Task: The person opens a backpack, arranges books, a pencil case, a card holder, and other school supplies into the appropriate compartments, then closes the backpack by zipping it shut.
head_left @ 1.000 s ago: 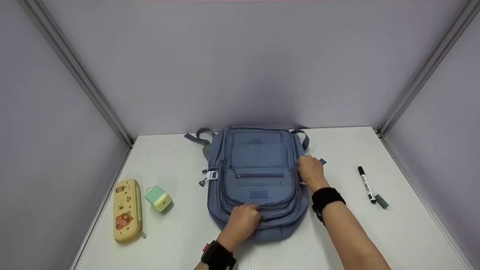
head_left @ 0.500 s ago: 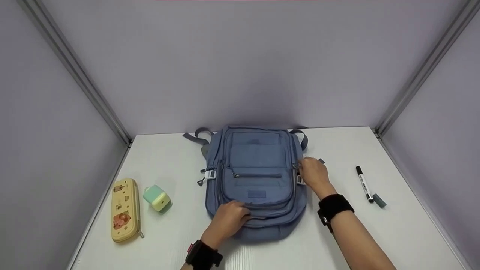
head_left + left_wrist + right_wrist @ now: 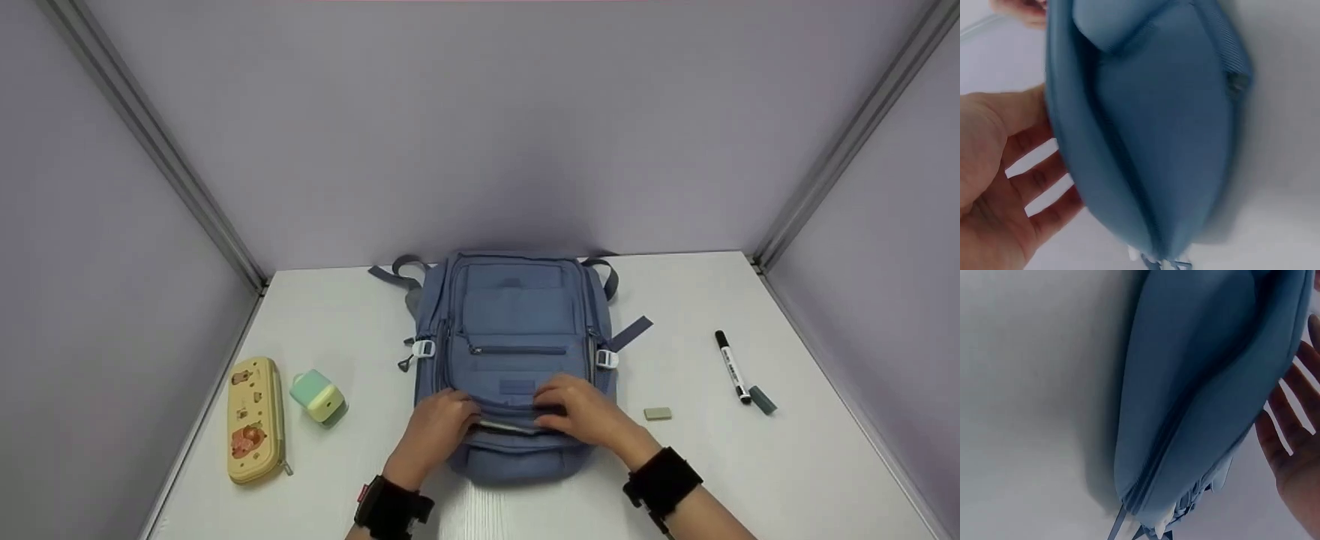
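A blue backpack (image 3: 517,307) lies on its back on the white table, its front panel up. Its front compartment gapes toward me, and both wrist views look into the blue interior (image 3: 1168,112). My left hand (image 3: 439,424) grips the upper edge of the opening at its left part, with the fingers over the outer fabric in the left wrist view. At the right part of that edge is my right hand (image 3: 585,411), its fingers extended and spread. In the right wrist view they lie along the outer side of the flap (image 3: 1230,410).
A yellow pencil case (image 3: 253,420) with printed figures lies at the left, beside a green-and-yellow cube-shaped object (image 3: 318,396). To the right are a small olive block (image 3: 658,413), a black-capped marker (image 3: 732,367) and a dark green piece (image 3: 763,400). Panels enclose the table.
My right hand has left the bag's right side and moved down to the front opening. The left hand has shifted slightly left. The opening gapes wider, and the olive block has come into view.
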A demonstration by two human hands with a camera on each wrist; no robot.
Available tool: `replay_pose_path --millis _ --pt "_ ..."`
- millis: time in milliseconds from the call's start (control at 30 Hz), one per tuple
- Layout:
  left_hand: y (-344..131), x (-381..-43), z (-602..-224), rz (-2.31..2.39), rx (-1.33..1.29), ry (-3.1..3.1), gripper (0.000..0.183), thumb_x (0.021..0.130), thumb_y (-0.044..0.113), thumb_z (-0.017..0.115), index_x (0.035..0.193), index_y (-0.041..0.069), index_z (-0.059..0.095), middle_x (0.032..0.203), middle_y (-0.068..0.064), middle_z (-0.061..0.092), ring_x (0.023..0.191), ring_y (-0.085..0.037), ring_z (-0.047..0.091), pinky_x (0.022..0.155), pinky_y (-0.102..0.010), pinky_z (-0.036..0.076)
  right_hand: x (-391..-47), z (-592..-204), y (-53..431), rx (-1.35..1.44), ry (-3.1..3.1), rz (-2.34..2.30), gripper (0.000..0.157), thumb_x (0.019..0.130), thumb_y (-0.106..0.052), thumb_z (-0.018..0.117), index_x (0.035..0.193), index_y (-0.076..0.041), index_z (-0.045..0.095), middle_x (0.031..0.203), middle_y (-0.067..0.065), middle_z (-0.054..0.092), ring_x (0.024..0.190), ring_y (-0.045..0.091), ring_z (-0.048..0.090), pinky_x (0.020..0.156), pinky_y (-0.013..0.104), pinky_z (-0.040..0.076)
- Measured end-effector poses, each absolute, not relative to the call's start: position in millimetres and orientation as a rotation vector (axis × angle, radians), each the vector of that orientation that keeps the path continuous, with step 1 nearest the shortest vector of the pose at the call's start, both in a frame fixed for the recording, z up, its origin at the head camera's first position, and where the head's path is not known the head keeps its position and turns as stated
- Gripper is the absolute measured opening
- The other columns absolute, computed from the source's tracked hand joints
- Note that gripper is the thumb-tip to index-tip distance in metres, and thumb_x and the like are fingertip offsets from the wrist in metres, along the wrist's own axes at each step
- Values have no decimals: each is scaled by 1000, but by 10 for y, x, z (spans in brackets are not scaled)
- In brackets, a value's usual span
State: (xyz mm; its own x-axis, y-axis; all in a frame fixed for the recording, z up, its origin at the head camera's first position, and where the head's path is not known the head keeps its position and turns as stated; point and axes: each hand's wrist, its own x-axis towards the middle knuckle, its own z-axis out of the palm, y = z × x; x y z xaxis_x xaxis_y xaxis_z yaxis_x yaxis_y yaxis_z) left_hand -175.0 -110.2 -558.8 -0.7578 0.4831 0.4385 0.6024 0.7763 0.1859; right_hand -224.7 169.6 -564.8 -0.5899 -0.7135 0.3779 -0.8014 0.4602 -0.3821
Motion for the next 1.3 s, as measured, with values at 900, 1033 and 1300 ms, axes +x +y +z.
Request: replay_pose_path --millis 900,1033,1300 --pt "-1045 -1994 -4753 -502 -686 -2230 6 90 12 71 88 10 66 81 -2 58 76 -21 60 60 -35 53 -2449 -5537 2032 1004 -2351 915 60 73 14 78 127 -4 61 128 19 60 122 38 54 100 43 43" --pt "-1051 -1999 -4682 -544 -668 -2203 5 91 13 71 89 11 67 83 -1 59 76 -19 61 56 -34 52 -2440 -5525 2020 1021 -2247 912 53 72 20 72 120 0 63 123 21 62 115 42 57 104 30 39" --pt "-1092 -2028 -4631 -605 -640 -2169 4 89 12 73 91 11 69 86 -1 61 78 -17 61 57 -32 52 -2439 -5427 1974 1003 -2084 852 49 72 14 77 117 3 62 110 16 67 100 32 67 86 32 51"
